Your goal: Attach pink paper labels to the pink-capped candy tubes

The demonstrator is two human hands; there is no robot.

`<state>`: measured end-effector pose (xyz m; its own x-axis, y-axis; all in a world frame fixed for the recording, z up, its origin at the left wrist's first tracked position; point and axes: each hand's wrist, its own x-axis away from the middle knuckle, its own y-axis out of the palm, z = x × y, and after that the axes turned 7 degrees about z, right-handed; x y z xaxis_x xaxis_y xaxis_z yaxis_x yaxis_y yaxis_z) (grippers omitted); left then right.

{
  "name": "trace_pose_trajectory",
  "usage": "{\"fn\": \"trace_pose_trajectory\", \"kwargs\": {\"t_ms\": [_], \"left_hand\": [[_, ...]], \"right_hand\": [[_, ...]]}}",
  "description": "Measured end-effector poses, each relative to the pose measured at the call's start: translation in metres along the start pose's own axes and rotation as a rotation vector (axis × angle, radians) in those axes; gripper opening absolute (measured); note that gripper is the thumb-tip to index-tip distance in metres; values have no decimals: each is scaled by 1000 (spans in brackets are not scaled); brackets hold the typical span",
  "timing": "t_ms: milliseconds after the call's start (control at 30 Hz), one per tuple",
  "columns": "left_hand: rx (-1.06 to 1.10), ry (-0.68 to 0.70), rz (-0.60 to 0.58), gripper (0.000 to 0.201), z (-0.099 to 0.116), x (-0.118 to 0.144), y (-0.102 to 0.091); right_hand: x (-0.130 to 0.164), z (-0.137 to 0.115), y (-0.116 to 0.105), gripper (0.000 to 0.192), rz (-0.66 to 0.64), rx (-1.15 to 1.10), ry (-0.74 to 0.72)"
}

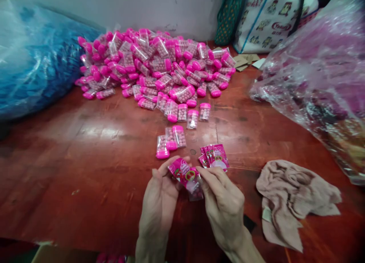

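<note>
My left hand (pixel 159 202) and my right hand (pixel 224 204) meet near the front edge of the table, both pinching one small clear candy container (pixel 186 178) wrapped in a pink printed label. Just beyond my right fingers lies a small fan of pink labels (pixel 215 156). Three pink-capped containers (pixel 170 140) lie flat ahead of my left hand. Farther back, a big heap of the same pink-capped containers (pixel 155 63) covers the table's far middle.
The red-brown wooden table (pixel 85 152) carries a crumpled pinkish cloth (pixel 293 198) at the right. A blue plastic sack (pixel 31 65) sits far left, a clear bag of pink items (pixel 322 73) far right, and printed tote bags (pixel 270 16) stand against the wall.
</note>
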<state>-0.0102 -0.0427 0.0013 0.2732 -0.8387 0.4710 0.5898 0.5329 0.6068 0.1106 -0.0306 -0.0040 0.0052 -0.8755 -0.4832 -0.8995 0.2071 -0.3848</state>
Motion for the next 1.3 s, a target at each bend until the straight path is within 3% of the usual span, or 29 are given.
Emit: {"fn": "trace_pose_trajectory", "kwargs": {"t_ms": [100,200,500,600,800,900,1133,1300], "left_hand": [[-130,33,90,21,9,-5,-8],[-215,32,101,9,13,-6,-14],[-356,-14,92,13,16,-5,-24],[-403,82,92,4,17,-3,-24],[-641,377,130,8,20,4,-19],[-655,383,82,8,22,5,-17],[-758,357,-147,10,31,9,-20],[-921,446,-224,13,36,7,-26]], "right_hand": [[2,2,-1,32,-87,-16,6],[5,3,-1,33,-160,-4,38],[3,5,-2,28,-236,-36,-8],[1,5,-5,28,-273,-99,21],[-4,4,-13,26,-363,-186,115],[-5,4,-15,30,-378,-190,159],[-5,0,-12,18,-176,-157,154],[-4,-2,-14,17,-221,-156,153]]}}
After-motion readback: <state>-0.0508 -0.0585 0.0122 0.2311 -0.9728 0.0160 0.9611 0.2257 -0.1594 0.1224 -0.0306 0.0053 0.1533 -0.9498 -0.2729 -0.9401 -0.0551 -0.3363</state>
